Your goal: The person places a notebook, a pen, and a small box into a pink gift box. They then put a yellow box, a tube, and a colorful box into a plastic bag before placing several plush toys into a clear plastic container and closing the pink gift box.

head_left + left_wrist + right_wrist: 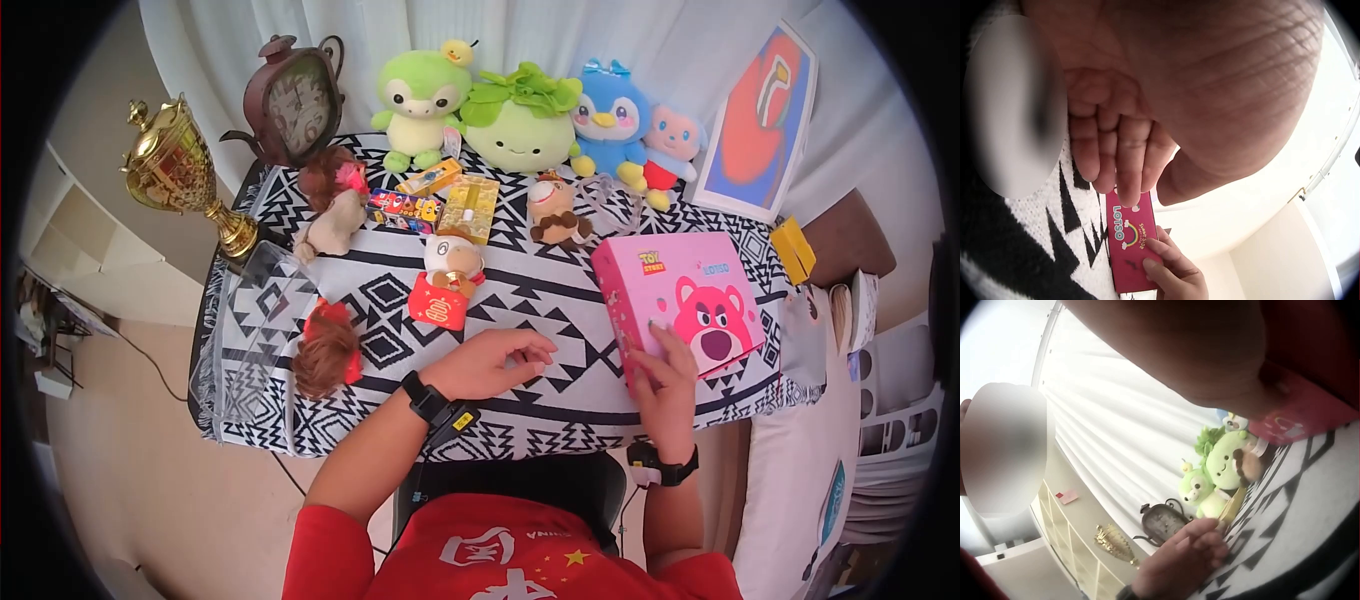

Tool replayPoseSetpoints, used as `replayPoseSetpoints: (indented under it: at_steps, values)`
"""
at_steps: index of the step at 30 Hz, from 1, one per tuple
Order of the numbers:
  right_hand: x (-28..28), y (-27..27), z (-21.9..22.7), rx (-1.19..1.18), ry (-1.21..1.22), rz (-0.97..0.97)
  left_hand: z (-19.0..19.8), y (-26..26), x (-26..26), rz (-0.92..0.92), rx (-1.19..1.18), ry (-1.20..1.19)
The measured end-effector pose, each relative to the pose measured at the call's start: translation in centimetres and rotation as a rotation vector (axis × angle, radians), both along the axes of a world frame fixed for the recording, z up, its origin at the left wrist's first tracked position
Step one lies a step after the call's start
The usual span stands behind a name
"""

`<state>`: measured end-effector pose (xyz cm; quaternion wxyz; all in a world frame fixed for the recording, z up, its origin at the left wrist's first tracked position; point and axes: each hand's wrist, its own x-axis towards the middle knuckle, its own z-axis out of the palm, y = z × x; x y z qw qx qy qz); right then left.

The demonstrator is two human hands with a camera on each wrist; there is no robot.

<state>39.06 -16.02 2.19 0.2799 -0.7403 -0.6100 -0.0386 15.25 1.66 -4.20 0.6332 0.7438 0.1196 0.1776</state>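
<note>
A pink Lotso gift box [700, 290] with a bear's face on top lies at the right of the table. My right hand [665, 390] grips its near left edge. In the left wrist view the thumb [1155, 270] lies on the box's side, which shows a rainbow, with the fingers by the top edge. To the left of the box, my left hand [490, 362] hovers low over the cloth, palm turned inward, fingers loosely bent around nothing. Nearest beyond it sits a small plush [450, 275] with a red pouch; a brown-haired doll [328, 350] lies farther left.
Plush toys line the back, among them a green one [520, 125] and a blue penguin [608, 115]. A gold trophy [185, 175] and a teapot-shaped clock [295, 105] stand at the left. Small boxes [468, 208] lie mid-table. A picture [755, 125] leans at the back right.
</note>
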Motion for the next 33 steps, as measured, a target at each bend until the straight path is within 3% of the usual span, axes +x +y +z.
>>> replayPoseSetpoints:
  at_steps: [6, 10, 22, 33]
  values:
    - [1.1, -1.1, 0.7, -0.01, 0.093, 0.044, 0.2, 0.2, 0.1, 0.006, 0.025, 0.023]
    - [1.3, -1.2, 0.5, -0.052, -0.014, 0.079, 0.3, 0.1, -0.3, 0.01, 0.004, 0.044]
    - [1.2, 1.5, -2.2, 0.133, -0.047, -0.131, 1.9, -0.3, 0.1, 0.001, -0.034, 0.138]
    - [2.5, 4.5, -2.8, 0.13, -0.091, -0.206, 1.7, -0.3, 0.1, 0.021, -0.054, 0.135]
